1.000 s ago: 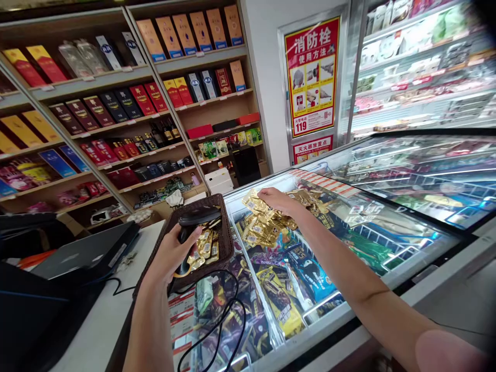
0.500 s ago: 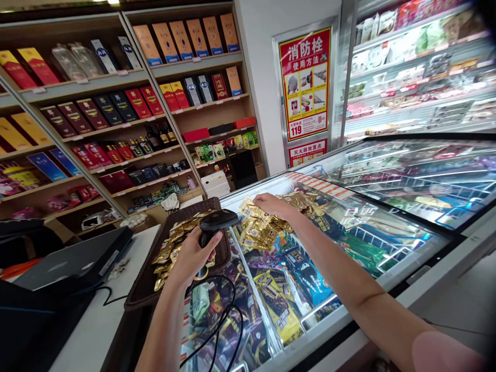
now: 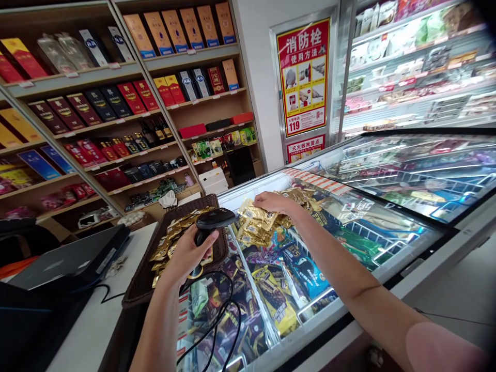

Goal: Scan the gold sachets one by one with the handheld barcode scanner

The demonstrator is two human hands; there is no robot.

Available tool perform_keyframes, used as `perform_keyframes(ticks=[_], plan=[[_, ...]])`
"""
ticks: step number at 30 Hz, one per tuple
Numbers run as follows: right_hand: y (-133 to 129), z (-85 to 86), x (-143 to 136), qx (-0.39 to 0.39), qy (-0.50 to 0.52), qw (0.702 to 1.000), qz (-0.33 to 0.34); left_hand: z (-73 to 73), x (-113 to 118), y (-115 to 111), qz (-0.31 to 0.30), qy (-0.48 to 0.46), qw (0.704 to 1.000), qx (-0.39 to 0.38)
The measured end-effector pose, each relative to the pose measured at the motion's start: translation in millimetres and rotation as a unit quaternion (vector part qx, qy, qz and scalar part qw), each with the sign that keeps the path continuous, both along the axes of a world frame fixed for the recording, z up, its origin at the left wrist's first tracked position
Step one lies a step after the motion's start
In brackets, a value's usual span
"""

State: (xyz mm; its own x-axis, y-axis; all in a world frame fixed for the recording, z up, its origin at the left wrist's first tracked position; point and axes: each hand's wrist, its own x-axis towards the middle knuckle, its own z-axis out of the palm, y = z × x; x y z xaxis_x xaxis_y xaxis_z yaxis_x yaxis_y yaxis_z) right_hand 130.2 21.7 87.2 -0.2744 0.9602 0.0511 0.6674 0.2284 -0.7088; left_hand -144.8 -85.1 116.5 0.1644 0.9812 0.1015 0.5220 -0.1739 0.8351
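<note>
My left hand (image 3: pixel 189 254) is wrapped round the handle of a black barcode scanner (image 3: pixel 215 218), whose head points right toward gold packets. A black cable hangs from it over the freezer glass. My right hand (image 3: pixel 272 202) has its fingers pinched on a small gold packet (image 3: pixel 250 211) at the top of a pile. More gold packets (image 3: pixel 259 227) lie on the freezer glass below and beside that hand. Left of the scanner, a brown wicker basket (image 3: pixel 134 289) holds many gold packets (image 3: pixel 170 238).
A glass-topped freezer (image 3: pixel 271 330) with bagged goods runs to the right. At left, a dark laptop-like device (image 3: pixel 65 258) rests on a white counter (image 3: pixel 83 330). Shelves of boxes and bottles, a red poster (image 3: pixel 304 77) and a lit display fridge (image 3: pixel 418 72) stand behind.
The view has shifted slightly. Both hands keep nearly the same places, the left on the scanner and the right at the gold packets.
</note>
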Motion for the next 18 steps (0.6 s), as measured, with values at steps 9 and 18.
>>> perform_keyframes(ticks=[9,18], plan=[[14.2,-13.6,-6.0,-0.070,-0.391,0.917,0.030,14.5,-34.6,-2.3,0.062,0.059,0.996,-0.010],[-1.8,-27.6,-40.8,0.092,-0.302,0.949,-0.012,26.0,-108.1,-13.3,0.233,0.147,0.961,-0.024]])
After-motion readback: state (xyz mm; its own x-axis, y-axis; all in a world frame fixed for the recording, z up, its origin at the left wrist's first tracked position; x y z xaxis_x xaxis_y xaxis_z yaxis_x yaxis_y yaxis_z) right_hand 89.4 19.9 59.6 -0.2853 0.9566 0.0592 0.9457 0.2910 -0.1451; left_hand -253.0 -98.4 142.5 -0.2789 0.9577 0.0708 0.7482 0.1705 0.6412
